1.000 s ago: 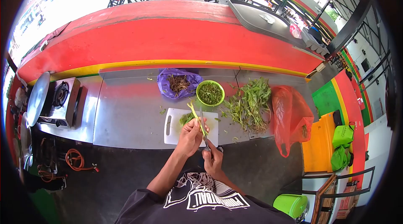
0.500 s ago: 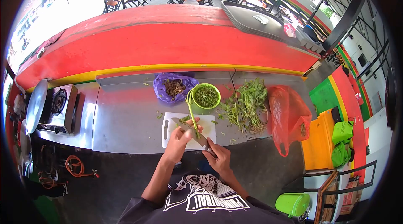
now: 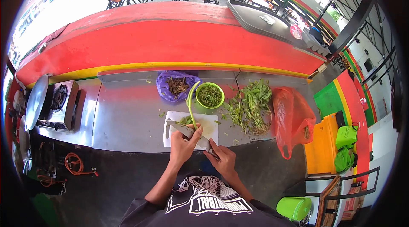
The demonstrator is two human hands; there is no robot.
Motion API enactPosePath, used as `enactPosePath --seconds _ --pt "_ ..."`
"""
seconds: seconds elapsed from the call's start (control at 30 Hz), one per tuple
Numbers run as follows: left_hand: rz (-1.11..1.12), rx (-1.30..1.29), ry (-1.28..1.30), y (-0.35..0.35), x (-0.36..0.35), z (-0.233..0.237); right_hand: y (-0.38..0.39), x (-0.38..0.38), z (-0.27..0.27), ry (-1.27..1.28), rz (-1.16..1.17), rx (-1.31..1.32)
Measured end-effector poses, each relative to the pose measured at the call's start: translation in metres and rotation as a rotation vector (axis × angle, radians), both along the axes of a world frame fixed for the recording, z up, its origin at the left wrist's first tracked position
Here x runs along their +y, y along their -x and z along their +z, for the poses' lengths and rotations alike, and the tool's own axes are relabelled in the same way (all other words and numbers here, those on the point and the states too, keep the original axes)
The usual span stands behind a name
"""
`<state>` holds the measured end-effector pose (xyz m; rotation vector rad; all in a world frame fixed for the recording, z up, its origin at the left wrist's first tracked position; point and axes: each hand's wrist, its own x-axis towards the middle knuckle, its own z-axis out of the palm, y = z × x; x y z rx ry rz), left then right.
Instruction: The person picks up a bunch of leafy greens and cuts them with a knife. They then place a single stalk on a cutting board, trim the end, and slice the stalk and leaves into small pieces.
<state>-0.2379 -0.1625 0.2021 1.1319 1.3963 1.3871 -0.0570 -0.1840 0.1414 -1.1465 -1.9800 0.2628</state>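
Observation:
My left hand (image 3: 184, 145) is closed around green stems (image 3: 191, 107) that stick up past the fingers toward the bowl. The knife (image 3: 186, 130) lies slanted across the white cutting board (image 3: 209, 125), its handle in my closed right hand (image 3: 222, 159). Cut green pieces (image 3: 185, 120) rest on the board behind the blade. Beyond the board stands a green bowl (image 3: 210, 96) of chopped greens. Left of it sits a purple bag (image 3: 164, 85) with root ends inside. A pile of leafy stalks (image 3: 251, 103) lies to the right.
A red plastic bag (image 3: 289, 116) lies at the counter's right end. On the left are a gas stove (image 3: 59, 101) and a large metal pan lid (image 3: 37, 102). A red ledge (image 3: 149, 41) runs along the back. A green bin (image 3: 294, 208) stands at lower right.
My left hand has turned and its fingers have closed more tightly on the stems. The stem tops have shifted left, and the knife blade now shows farther left over the board.

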Motion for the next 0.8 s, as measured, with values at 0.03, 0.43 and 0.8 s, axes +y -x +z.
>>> enactPosePath --seconds 0.03,0.43,0.8 --pt "0.001 -0.001 0.0 0.001 0.0 0.001 0.0 -0.001 0.0 0.01 -0.008 -0.002" --pt "-0.116 -0.04 0.073 0.011 0.004 0.001 0.004 0.003 0.007 -0.058 -0.04 -0.052" --pt "0.066 -0.137 0.09 0.005 0.007 0.0 0.003 0.009 0.004 -0.085 -0.036 -0.091"
